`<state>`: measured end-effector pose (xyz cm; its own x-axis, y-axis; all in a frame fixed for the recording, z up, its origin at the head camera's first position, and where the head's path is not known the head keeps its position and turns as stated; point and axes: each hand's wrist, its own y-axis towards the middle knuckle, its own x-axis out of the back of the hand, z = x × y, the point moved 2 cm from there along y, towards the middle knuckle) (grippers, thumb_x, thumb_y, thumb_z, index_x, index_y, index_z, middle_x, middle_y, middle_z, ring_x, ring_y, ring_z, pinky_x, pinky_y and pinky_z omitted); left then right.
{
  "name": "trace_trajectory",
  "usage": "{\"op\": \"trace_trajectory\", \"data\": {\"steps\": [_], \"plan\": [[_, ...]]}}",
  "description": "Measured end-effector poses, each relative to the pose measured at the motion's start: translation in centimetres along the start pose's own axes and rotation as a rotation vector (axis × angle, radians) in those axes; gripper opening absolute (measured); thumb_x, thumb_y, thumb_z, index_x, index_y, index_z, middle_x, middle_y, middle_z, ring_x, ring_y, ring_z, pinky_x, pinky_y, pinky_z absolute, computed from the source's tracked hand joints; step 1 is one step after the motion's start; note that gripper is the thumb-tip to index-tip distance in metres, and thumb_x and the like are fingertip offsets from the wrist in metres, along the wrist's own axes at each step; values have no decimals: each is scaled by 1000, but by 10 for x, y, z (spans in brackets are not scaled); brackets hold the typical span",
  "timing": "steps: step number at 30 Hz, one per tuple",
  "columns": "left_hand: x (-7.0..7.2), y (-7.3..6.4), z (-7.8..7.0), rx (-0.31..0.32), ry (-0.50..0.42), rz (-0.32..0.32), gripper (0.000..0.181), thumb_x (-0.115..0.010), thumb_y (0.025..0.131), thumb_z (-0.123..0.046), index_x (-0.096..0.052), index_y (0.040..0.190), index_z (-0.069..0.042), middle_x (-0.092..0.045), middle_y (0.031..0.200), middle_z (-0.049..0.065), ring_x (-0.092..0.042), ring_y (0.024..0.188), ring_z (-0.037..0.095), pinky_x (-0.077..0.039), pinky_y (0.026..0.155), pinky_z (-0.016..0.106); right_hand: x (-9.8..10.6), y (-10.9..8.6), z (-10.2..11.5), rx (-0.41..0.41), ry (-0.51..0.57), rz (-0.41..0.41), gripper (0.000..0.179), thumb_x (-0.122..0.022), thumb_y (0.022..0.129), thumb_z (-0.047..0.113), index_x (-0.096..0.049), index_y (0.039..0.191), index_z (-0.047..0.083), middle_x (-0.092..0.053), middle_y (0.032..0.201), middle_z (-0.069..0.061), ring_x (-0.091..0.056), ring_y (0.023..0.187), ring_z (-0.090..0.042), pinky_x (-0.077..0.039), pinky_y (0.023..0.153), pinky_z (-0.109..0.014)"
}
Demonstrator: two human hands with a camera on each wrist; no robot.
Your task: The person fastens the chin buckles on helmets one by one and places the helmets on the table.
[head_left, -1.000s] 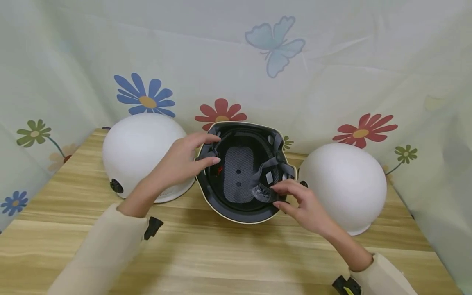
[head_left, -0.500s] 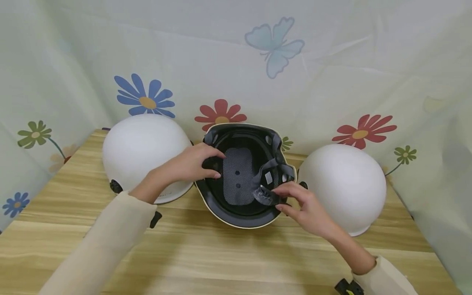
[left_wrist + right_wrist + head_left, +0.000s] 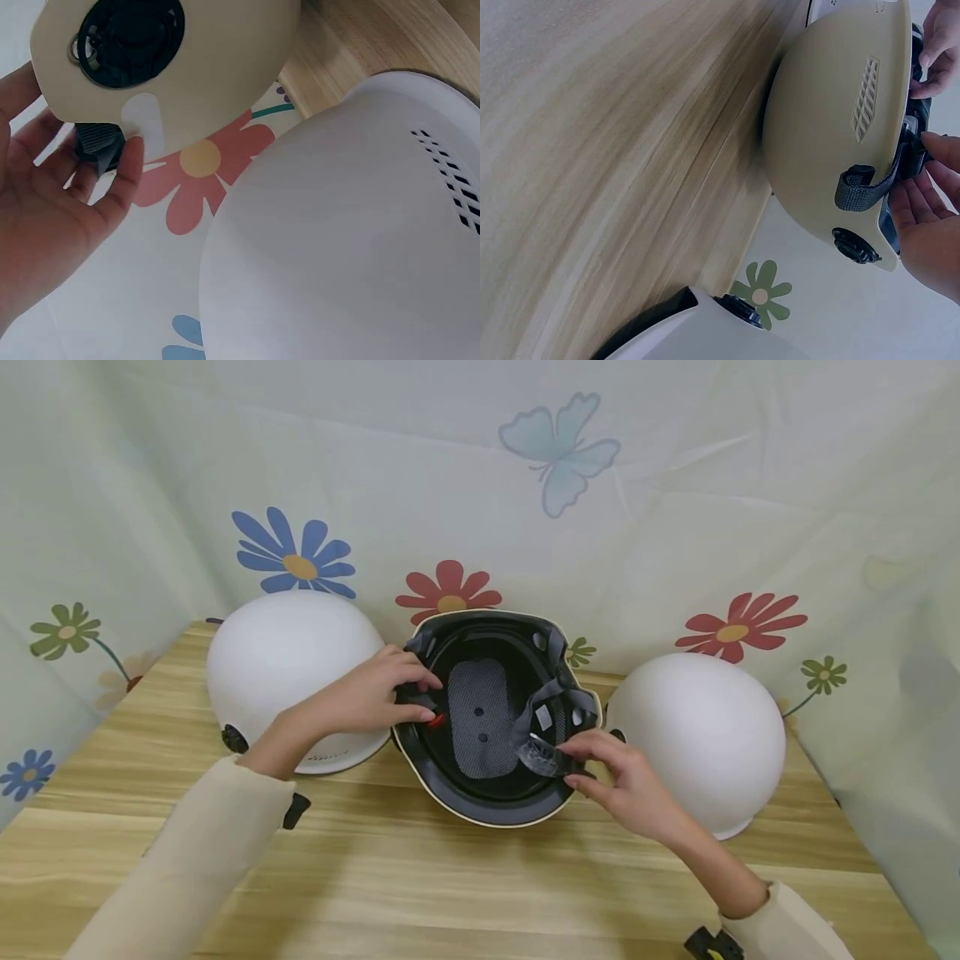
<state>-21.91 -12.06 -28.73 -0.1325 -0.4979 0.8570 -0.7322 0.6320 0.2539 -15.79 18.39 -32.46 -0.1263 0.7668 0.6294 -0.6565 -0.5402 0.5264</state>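
One flowered cloth backdrop [image 3: 420,460] rises behind the wood-grain bench [image 3: 450,893]. On that bench sit a left white helmet [image 3: 288,668] and a right white helmet [image 3: 701,739], domes up, and between them a cream helmet [image 3: 817,135] rests upside down, its black-lined hollow facing up. At one side of the hollow, the left hand [image 3: 367,695] grips a dark strap end [image 3: 100,139] between thumb and fingers; opposite, the right hand [image 3: 630,785] pinches a grey strap [image 3: 530,707] at the dark end of its shiny chin piece [image 3: 542,759]. A small red tab [image 3: 437,721] shows beside the left thumb.
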Motion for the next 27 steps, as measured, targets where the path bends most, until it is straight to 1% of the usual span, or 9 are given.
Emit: {"op": "trace_trajectory", "data": {"steps": [3,7,10,17,22,27], "plan": [[1,-2,-1,-8,-8,-4,27,-71,79,-15,-66,103,-2,-58,98,9,-41,99,26,-37,86,43,0,-1,0,-1,-2,0,35,-69,70,-14,-63,102,-1,-60,99,-9,-55,88,-16,-45,78,-20],[4,-4,-2,3,-9,-12,23,-71,80,-13,-68,100,-3,-55,95,7,-39,98,26,-36,85,42,-1,-1,-1,8,3,1,34,-69,71,-14,-63,102,-1,-60,99,-9,-55,89,-17,-45,79,-21],[5,-5,-2,11,-16,-22,18,-71,80,-12,-69,95,-4,-54,93,6,-38,97,25,-36,83,42,-1,-1,-1,16,15,0,34,-69,71,-14,-63,103,-2,-60,99,-10,-55,89,-17,-45,79,-21],[7,-5,-1,16,-47,-45,6,-69,80,-5,-66,85,-7,-56,95,6,-41,98,26,-36,86,43,-1,-1,-2,6,18,2,34,-69,72,-13,-63,103,-1,-60,100,-9,-55,90,-16,-45,79,-22],[7,-6,-3,16,-45,-67,7,-68,81,-5,-64,87,-6,-60,92,5,-46,96,25,-38,85,42,-1,-1,-1,-4,47,7,33,-68,73,-14,-62,103,-3,-60,100,-11,-55,91,-17,-46,80,-22],[9,-8,-6,52,-93,-98,9,-64,84,-5,-61,92,-4,-58,91,6,-48,93,25,-41,82,42,2,1,0,8,57,-1,33,-66,72,-17,-61,103,-6,-58,99,-13,-54,91,-16,-47,78,-23]]}}
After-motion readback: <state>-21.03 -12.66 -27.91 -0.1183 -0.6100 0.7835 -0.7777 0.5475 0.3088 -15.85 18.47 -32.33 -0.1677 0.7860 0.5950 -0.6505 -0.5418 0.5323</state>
